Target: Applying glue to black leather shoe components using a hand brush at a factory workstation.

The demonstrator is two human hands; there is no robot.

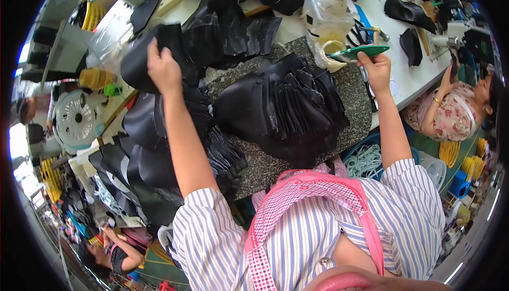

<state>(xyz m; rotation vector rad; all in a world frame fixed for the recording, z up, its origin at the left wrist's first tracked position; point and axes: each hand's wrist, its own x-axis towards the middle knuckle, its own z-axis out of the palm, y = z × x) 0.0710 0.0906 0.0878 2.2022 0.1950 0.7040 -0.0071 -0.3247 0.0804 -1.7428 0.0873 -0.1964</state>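
The left hand [165,69] is over the left part of the desk [403,79]. Its fingers are closed on one black piece [140,60], smooth and curved, and this piece is held above other black pieces lying near the desk's left edge. The thumb and fingers pinch it; how the far side is gripped, I cannot tell.

The right hand [376,68] is toward the right edge of the desk. Its thumb and forefinger pinch a flat green tool [366,52], whose tip reaches to the mouth of a stained whitish container [324,15]. Whether the tip touches the inside, I cannot tell.

Between the two hands, at the near edge of the desk, lies a speckled stone slab [356,113]. On it rests a thick pile of black pieces [281,108], overlapping like leaves, with rough edges facing up. Two single dark pieces [411,47] lie apart, near the right edge. Below the near edge, a blue basin [410,156] contains pale strips [365,161].
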